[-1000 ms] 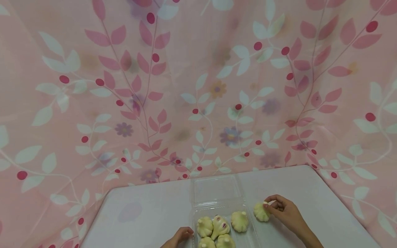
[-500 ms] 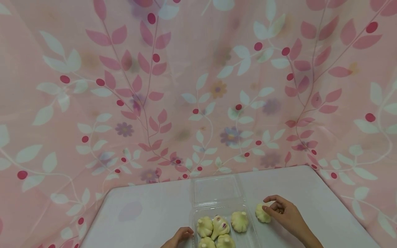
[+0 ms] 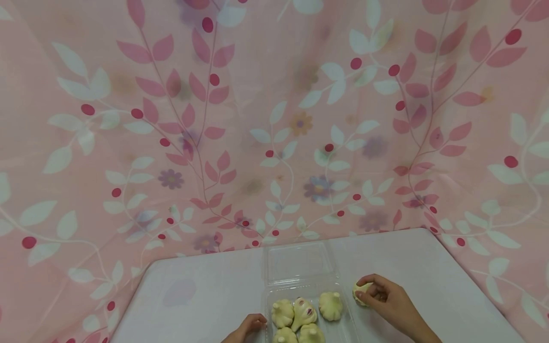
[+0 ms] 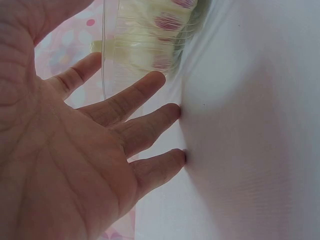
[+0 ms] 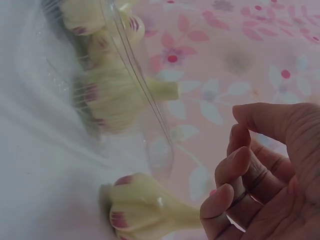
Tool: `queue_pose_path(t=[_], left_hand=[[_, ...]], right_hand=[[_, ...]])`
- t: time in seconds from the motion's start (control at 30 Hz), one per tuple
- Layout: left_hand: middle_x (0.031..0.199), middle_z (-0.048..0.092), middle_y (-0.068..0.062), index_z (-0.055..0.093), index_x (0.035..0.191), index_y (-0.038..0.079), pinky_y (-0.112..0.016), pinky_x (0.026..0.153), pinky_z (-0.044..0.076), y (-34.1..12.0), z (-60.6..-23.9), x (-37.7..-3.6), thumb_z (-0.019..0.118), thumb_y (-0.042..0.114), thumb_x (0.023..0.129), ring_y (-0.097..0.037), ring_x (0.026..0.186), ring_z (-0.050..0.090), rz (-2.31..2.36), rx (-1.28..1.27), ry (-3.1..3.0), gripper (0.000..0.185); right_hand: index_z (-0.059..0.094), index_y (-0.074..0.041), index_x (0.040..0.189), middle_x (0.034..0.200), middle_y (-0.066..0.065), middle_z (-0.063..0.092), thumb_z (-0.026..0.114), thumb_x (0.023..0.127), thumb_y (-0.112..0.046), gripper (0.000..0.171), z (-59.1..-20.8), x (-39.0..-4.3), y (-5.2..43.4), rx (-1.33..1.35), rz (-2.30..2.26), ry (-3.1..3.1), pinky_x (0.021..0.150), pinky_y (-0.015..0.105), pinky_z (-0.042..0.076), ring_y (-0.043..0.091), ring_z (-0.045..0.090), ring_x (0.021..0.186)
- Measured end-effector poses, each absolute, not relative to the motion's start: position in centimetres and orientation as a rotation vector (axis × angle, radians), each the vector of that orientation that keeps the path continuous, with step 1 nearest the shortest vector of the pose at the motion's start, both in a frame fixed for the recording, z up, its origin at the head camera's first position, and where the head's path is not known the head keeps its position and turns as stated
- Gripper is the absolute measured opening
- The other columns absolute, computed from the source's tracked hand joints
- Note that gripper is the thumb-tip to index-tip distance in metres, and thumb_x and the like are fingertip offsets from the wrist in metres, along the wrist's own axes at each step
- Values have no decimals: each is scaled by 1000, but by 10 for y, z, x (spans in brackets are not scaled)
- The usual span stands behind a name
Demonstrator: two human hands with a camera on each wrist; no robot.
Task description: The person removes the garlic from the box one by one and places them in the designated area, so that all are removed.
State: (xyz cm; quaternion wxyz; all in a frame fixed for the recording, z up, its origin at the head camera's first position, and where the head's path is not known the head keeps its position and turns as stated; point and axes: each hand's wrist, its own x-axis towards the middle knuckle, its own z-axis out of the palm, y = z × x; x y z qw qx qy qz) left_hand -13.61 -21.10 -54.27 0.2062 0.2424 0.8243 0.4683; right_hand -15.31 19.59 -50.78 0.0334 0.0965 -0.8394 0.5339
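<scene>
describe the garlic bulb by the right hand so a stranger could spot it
Start at the clear plastic clamshell tray on the white table. Just outside its right wall lies one pale yellow garlic bulb, under the right hand. It alone lies outside the tray.

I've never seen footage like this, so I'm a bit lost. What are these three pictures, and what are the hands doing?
No machine here: a person wears three cameras. The wide picture comes from the head, looking down at a table before a flowered curtain. The other two come from the wrists, each close to its own hand.

On the table lies an open clear box with garlic bulbs inside. One more bulb lies on the table just right of the box.

The left hand is open, its straight fingertips resting on the table beside the box. The right hand is at the loose bulb; the head view suggests a touch, but the right wrist view shows curled fingers beside its stem, so a grip is uncertain.
</scene>
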Motion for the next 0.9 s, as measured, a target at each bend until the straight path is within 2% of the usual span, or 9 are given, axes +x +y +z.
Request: queue_pose_path(t=[0.17, 0.3, 0.43, 0.6, 0.77, 0.9], left_hand=[[124, 49, -25, 37, 122, 9, -53, 89, 37, -211, -543, -136, 69, 21, 83, -25, 117, 47, 1307, 689, 2296, 52], [124, 50, -23, 36, 123, 9, -47, 90, 37, -212, -544, -137, 69, 19, 83, -20, 117, 47, 1316, 722, 2287, 52], [124, 50, -20, 36, 123, 9, -41, 90, 38, -213, -545, -137, 68, 18, 84, -17, 117, 46, 1324, 753, 2278, 51], [125, 50, -16, 35, 123, 8, -34, 91, 37, -214, -545, -137, 67, 17, 85, -13, 117, 45, 1340, 780, 2253, 50], [125, 50, -12, 35, 124, 8, -31, 91, 36, -215, -546, -138, 66, 16, 85, -10, 117, 44, 1348, 800, 2236, 50], [125, 50, -17, 34, 124, 7, -28, 92, 36, -215, -546, -138, 66, 16, 86, -11, 118, 44, 1347, 812, 2236, 50]], right_hand=[[60, -10, 103, 72, 4, 63, 70, 83, -25, 27, -508, -151, 190, 281, 1722, -2590, 53, 26, 46, 18, 56, 57], [60, -11, 104, 71, 5, 62, 69, 83, -27, 28, -508, -148, 184, 260, 1776, -2608, 53, 26, 45, 18, 55, 56], [59, -9, 105, 73, 9, 62, 68, 84, -28, 30, -507, -145, 180, 352, 1849, -2582, 52, 27, 46, 19, 56, 55], [59, -5, 105, 73, 10, 62, 68, 84, -28, 33, -509, -142, 173, 477, 1895, -2548, 51, 26, 46, 10, 52, 53], [60, -6, 106, 72, 9, 62, 66, 86, -28, 31, -511, -139, 166, 552, 1920, -2545, 51, 26, 46, 11, 53, 52], [60, -6, 106, 72, 7, 62, 65, 87, -25, 27, -513, -138, 161, 619, 1935, -2524, 50, 26, 46, 6, 52, 52]])
